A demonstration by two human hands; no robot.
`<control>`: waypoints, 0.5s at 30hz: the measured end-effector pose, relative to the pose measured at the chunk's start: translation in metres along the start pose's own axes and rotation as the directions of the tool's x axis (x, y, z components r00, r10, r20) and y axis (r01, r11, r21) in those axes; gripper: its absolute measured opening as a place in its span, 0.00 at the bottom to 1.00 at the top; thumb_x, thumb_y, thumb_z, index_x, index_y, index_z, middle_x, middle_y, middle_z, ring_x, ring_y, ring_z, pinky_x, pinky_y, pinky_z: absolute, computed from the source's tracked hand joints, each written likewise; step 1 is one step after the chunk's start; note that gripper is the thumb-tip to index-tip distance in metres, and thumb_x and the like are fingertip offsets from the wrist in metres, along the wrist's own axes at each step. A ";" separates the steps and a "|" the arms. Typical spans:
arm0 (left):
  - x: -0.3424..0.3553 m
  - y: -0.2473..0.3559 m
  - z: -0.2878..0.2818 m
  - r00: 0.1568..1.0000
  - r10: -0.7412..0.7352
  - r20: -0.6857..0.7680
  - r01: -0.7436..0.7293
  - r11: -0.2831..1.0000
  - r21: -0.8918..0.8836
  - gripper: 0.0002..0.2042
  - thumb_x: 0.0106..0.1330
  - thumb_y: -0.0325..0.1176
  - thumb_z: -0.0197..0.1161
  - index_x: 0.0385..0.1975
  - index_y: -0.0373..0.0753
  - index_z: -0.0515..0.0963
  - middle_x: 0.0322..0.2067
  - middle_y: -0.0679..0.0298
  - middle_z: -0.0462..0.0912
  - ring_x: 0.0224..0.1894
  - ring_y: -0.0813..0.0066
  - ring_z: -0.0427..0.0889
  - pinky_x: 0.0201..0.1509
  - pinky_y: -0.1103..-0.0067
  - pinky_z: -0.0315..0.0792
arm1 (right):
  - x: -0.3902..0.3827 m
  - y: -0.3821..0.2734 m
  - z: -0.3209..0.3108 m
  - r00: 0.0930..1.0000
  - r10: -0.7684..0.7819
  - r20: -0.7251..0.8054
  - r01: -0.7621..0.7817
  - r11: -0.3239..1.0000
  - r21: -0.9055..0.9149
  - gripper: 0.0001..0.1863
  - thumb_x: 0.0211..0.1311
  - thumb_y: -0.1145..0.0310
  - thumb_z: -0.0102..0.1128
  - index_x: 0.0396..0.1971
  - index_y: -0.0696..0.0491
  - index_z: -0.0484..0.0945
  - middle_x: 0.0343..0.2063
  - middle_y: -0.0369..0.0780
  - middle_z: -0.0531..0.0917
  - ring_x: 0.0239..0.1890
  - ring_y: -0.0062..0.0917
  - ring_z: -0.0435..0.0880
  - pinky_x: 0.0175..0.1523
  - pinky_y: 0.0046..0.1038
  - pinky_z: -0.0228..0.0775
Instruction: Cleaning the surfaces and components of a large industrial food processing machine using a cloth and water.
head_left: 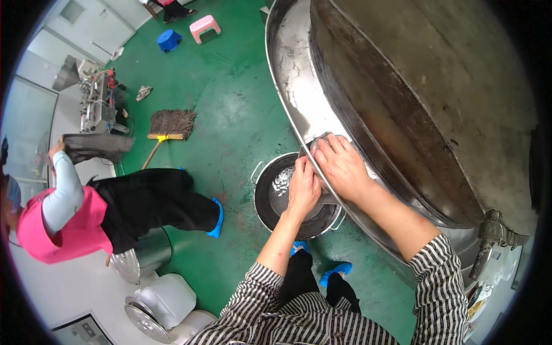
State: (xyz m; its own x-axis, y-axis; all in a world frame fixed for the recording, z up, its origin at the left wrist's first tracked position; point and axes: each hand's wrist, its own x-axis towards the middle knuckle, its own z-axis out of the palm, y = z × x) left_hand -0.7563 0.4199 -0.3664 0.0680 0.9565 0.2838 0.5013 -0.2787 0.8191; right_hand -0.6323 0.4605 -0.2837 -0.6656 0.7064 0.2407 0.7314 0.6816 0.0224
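- Striped sleeves (440, 276) lay nearest the camera, below the curved steel trough (299, 75).
- Right hand (343, 169): fingers bent, close together, pressed over a dark grey cloth (323, 138) just inside the trough's edge.
- Left hand (304, 187): fingers curled by the outer side, above the pot (259, 201); could not tell what they pinched.
- Cloth judged light, soft, perhaps slippery; best gripped bunched.
- Its long axis was hidden; the trough ran from upper middle toward lower right.

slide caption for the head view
Left hand and right hand at the rim of a large metal vessel, a round pot and green floor below.
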 end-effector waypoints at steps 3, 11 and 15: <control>0.007 0.002 -0.008 0.973 -0.087 0.212 0.053 0.986 0.158 0.34 0.54 0.25 0.50 0.63 0.43 0.49 0.58 0.53 0.61 0.41 0.48 0.76 0.38 0.66 0.75 | -0.007 0.006 -0.016 0.997 -0.007 0.071 -0.004 0.989 0.149 0.22 0.42 0.70 0.56 0.41 0.60 0.71 0.48 0.49 0.70 0.53 0.40 0.66 0.57 0.37 0.56; 0.024 0.013 -0.029 0.964 -0.070 0.258 0.017 0.979 0.202 0.36 0.52 0.26 0.53 0.64 0.47 0.49 0.41 0.42 0.74 0.26 0.46 0.78 0.27 0.63 0.74 | -0.034 -0.011 -0.051 0.987 0.079 0.140 -0.117 0.950 0.288 0.22 0.45 0.71 0.59 0.43 0.58 0.69 0.54 0.47 0.65 0.57 0.40 0.63 0.58 0.38 0.57; 0.021 0.012 -0.022 0.957 -0.069 0.281 0.011 0.979 0.201 0.35 0.52 0.27 0.53 0.63 0.47 0.50 0.40 0.42 0.75 0.26 0.46 0.78 0.26 0.62 0.74 | -0.019 -0.008 -0.037 0.993 0.083 0.087 -0.102 0.965 0.240 0.22 0.44 0.70 0.59 0.42 0.59 0.70 0.52 0.47 0.68 0.56 0.39 0.64 0.55 0.35 0.61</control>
State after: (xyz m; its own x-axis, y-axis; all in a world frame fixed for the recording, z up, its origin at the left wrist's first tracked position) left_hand -0.7676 0.4350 -0.3394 0.2729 0.9591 0.0753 0.6654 -0.2447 0.7052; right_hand -0.6194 0.4345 -0.2524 -0.6128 0.7747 0.1561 0.7383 0.6317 -0.2362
